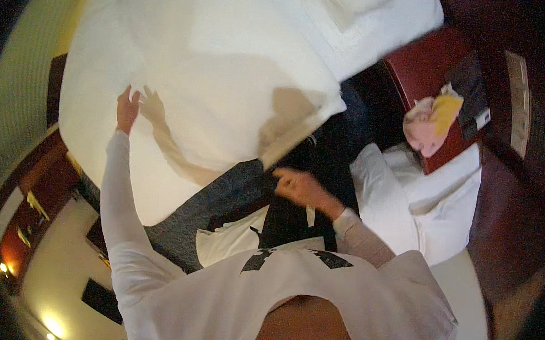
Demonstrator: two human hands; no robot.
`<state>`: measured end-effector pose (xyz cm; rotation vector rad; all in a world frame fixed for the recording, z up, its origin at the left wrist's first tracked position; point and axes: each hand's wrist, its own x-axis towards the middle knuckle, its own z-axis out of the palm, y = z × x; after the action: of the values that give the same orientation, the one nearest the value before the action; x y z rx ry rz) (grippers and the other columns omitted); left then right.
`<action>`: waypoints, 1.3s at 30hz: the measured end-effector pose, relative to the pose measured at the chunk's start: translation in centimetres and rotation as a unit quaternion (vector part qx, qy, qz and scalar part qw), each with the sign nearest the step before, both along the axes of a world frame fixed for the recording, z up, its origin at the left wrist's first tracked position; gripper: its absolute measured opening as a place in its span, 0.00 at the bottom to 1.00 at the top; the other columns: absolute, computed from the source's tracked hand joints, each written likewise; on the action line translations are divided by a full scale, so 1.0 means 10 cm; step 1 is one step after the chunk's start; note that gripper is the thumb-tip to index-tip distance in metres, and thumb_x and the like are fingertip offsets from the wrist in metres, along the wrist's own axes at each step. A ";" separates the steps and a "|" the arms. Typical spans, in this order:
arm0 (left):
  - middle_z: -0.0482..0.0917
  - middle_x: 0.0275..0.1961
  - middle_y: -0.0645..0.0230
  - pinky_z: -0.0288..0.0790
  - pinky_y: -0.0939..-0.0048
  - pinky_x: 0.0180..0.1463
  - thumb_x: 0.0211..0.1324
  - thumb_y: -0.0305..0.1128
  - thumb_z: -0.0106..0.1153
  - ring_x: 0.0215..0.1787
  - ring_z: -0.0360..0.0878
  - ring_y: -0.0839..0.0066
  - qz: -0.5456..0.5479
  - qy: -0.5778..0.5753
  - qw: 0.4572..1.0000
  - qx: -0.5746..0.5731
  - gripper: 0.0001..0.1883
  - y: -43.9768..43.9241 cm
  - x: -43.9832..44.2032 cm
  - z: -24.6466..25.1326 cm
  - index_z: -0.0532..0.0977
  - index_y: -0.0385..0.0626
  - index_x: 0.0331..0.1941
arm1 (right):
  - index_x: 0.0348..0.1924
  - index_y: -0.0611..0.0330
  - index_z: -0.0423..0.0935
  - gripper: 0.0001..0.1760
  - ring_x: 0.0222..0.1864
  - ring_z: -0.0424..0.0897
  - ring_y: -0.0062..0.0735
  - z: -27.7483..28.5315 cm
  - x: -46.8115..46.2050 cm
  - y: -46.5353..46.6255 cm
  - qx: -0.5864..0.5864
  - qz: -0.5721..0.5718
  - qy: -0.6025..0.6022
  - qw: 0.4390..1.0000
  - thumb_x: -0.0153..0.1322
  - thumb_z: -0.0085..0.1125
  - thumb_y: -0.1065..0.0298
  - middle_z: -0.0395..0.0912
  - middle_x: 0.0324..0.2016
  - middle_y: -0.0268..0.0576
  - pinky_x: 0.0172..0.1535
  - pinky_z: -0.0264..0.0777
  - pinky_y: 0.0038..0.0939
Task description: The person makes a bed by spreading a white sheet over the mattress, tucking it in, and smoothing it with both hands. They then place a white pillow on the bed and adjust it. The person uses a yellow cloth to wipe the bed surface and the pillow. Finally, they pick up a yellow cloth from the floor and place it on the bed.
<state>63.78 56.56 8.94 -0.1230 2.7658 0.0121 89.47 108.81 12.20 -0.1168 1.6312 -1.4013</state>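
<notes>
A white sheet [202, 89] covers the bed before me, with the shadow of my arm falling on it. My left hand [128, 108] is over the sheet's left part, fingers apart and holding nothing; whether it touches the cloth I cannot tell. Near the bed's lower right corner, my right hand [302, 188] is blurred, its fingers curled, and the frame does not settle whether anything is in them. Between my arms, one of my legs in dark grey trousers [204, 203] reaches against the bed's edge.
White bedding [436, 205] lies in a heap at the right. Beyond it a dark red surface [417, 61] bears a pink and yellow cloth bundle [432, 122]. White pillows or folded linen [382, 21] lie at the bed's upper right. Lit lamps [4, 267] glow at the lower left.
</notes>
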 end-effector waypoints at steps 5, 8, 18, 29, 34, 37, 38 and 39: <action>0.68 0.65 0.54 0.63 0.60 0.68 0.69 0.41 0.49 0.67 0.64 0.57 -0.178 0.122 0.969 0.119 0.23 1.37 0.18 -0.35 0.67 0.44 0.63 | 0.58 0.58 0.71 0.27 0.36 0.78 0.25 -1.32 -0.13 0.88 0.154 -0.433 -0.184 0.869 0.68 0.63 0.58 0.79 0.37 0.38 0.36 0.75 0.29; 0.69 0.64 0.59 0.61 0.57 0.68 0.65 0.36 0.55 0.67 0.64 0.56 -0.293 0.180 0.917 0.200 0.22 2.43 -0.17 -0.44 0.69 0.46 0.61 | 0.55 0.55 0.73 0.30 0.44 0.78 0.39 -1.94 -0.39 1.05 0.235 -0.497 -0.125 0.826 0.65 0.63 0.49 0.79 0.41 0.43 0.39 0.75 0.36; 0.77 0.49 0.67 0.61 0.56 0.65 0.61 0.36 0.57 0.57 0.70 0.64 -0.557 0.174 0.782 0.219 0.10 4.26 -0.77 -0.83 0.77 0.48 0.45 | 0.54 0.59 0.71 0.28 0.48 0.76 0.42 -2.61 -0.64 1.05 0.190 -0.508 -0.083 0.836 0.66 0.61 0.52 0.78 0.44 0.40 0.49 0.71 0.42; 0.77 0.39 0.68 0.69 0.62 0.52 0.58 0.34 0.59 0.45 0.73 0.65 -0.566 0.117 0.785 0.221 0.06 4.54 -0.71 -0.99 0.76 0.47 0.37 | 0.40 0.63 0.79 0.12 0.37 0.78 0.37 -3.51 0.05 0.86 0.133 -0.643 -0.078 0.750 0.72 0.48 0.67 0.81 0.35 0.43 0.38 0.71 0.34; 0.78 0.41 0.62 0.67 0.57 0.54 0.58 0.35 0.58 0.46 0.72 0.57 -0.561 0.093 0.791 0.225 0.09 4.59 -0.67 -0.94 0.77 0.45 0.40 | 0.44 0.63 0.77 0.16 0.37 0.77 0.39 -3.57 0.78 0.95 0.318 -0.438 -0.094 0.836 0.71 0.48 0.62 0.80 0.39 0.44 0.39 0.70 0.35; 0.77 0.38 0.66 0.68 0.60 0.50 0.59 0.38 0.59 0.44 0.73 0.62 -0.570 0.095 0.782 0.235 0.09 4.62 -0.66 -0.93 0.76 0.46 0.36 | 0.50 0.62 0.74 0.22 0.42 0.76 0.40 -3.16 0.86 1.14 0.149 -0.629 -0.303 0.700 0.70 0.52 0.56 0.79 0.44 0.45 0.42 0.70 0.38; 0.77 0.37 0.68 0.68 0.61 0.49 0.59 0.39 0.60 0.43 0.73 0.64 -0.567 0.098 0.782 0.240 0.09 4.64 -0.65 -0.93 0.76 0.47 0.34 | 0.53 0.62 0.73 0.24 0.44 0.76 0.40 -3.01 0.78 1.22 0.093 -0.684 -0.345 0.636 0.69 0.53 0.54 0.78 0.45 0.45 0.44 0.69 0.39; 0.77 0.37 0.68 0.68 0.62 0.49 0.59 0.40 0.60 0.43 0.73 0.65 -0.575 0.106 0.777 0.233 0.10 4.66 -0.65 -0.93 0.76 0.47 0.33 | 0.55 0.62 0.72 0.27 0.45 0.76 0.40 -2.89 0.63 1.29 0.060 -0.707 -0.343 0.616 0.69 0.55 0.52 0.77 0.46 0.45 0.45 0.69 0.40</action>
<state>57.29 103.14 -0.36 1.7461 2.4511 0.3966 95.82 121.68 -16.65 1.9512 0.9249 -1.9430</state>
